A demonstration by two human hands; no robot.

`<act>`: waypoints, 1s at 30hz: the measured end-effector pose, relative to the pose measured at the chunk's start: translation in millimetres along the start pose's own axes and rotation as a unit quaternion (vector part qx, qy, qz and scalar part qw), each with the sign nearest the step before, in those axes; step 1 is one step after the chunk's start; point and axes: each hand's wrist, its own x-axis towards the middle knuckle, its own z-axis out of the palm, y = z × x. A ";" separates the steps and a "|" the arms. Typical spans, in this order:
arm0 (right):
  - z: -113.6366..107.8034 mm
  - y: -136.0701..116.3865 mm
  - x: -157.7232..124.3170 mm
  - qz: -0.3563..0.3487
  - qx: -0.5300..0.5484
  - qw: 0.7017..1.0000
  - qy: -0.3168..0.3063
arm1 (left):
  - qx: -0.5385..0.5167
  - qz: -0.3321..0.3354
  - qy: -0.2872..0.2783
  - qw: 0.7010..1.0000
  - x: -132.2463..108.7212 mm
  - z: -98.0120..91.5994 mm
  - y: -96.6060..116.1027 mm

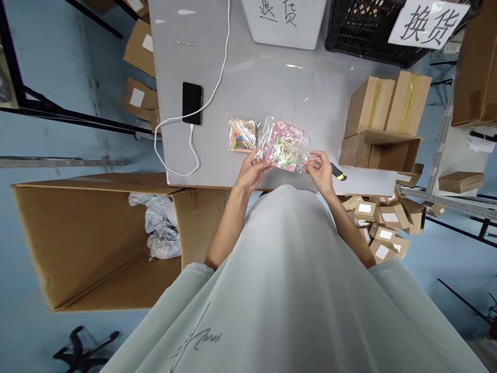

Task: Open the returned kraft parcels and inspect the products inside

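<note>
Two hands shared one clear-wrapped pink packet point(286, 145) near the front edge of a grey table point(267, 88). We saw the left hand point(252, 172) pinching the wrapping at its left side between thumb and fingers, and the right hand point(319, 170) pinching the lower right corner. Just beside it, to the left, a smaller brown packet point(243, 135) lay on the table, held by neither hand. From this arrangement we judged the handling of the pink packet to be under way and unfinished: it was out in the open, its film was around it, and neither hand had let go. The brown packet awaited any attention it might need. A black-and-yellow tool point(338, 173) lay just beside the right hand, unheld, and a white bin point(285, 31) and a black crate point(357, 31) stood at the far side, both cut off by the upper border. We could not tell whether the film was sealed, nor whether the packet's underside touched the table. Glare on the plastic blurred the printing, the fingers hid parts of the edges, and the depths of the open carton point(392, 155) at right lay in shadow.
</note>
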 end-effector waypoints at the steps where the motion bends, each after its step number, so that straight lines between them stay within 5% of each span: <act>1: -0.9 -1.9 -0.8 -0.013 -0.013 1.000 0.000 | 0.003 0.002 -0.004 1.000 -0.6 0.5 1.4; 7: -11.9 -17.4 -7.5 -0.103 -0.158 0.980 -0.063 | 0.002 -0.003 -0.009 1.000 -2.3 -1.5 5.8; 13: -14.6 -28.4 -13.2 -0.169 -0.340 0.922 -0.079 | -0.020 -0.013 -0.009 1.000 -1.2 -7.4 9.9; 19: 3.3 -42.0 -14.8 -0.241 -0.420 0.866 -0.125 | -0.022 -0.032 -0.041 0.998 -8.3 12.4 10.2; 25: 18.8 -32.0 -11.2 -0.186 -0.402 0.882 -0.162 | -0.055 -0.136 -0.097 0.984 -19.4 38.6 -2.8; 30: 12.8 -17.6 -16.8 -0.127 -0.325 0.923 -0.161 | 0.031 -0.172 -0.093 0.980 -18.9 52.7 -11.6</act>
